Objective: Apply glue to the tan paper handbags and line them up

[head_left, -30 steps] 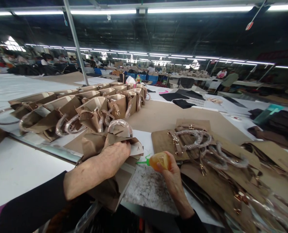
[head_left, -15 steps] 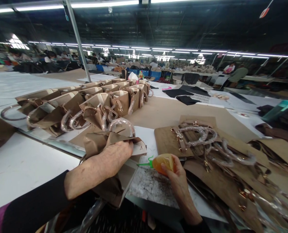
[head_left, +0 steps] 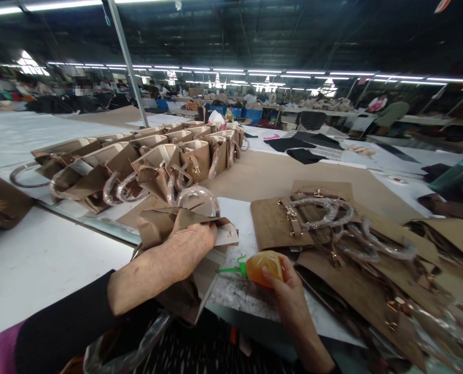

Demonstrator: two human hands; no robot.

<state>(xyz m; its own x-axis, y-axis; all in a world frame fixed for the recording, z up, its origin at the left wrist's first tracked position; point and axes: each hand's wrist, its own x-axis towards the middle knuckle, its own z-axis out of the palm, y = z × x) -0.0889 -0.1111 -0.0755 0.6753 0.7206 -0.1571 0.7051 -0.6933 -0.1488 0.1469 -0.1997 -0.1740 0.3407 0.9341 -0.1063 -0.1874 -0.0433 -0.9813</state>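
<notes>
My left hand (head_left: 195, 240) grips the upper edge of a brown handbag (head_left: 182, 301) lying on its side at the table's front edge; its fingertips are hidden by the flap. A pale lining piece with a small printed mark (head_left: 227, 235) shows beside the fingers. In my right hand (head_left: 288, 283) is a squeeze glue bottle (head_left: 263, 267) with amber liquid and a green nozzle. The nozzle points left, its tip by the handbag's open edge; whether it touches cannot be made out. A plastic-wrapped handle (head_left: 145, 345) hangs below the bag.
Rows of open brown handbags (head_left: 114, 163) stand at the back left. More flat handbags with wrapped handles (head_left: 340, 234) are piled on the right. Black pieces (head_left: 305, 148) lie farther back. A metal pole (head_left: 128, 62) rises behind the rows. Other people work in the distance.
The view has shifted slightly. The bottle's nozzle tip sits a little farther left against the bag's edge. Both hands keep their hold.
</notes>
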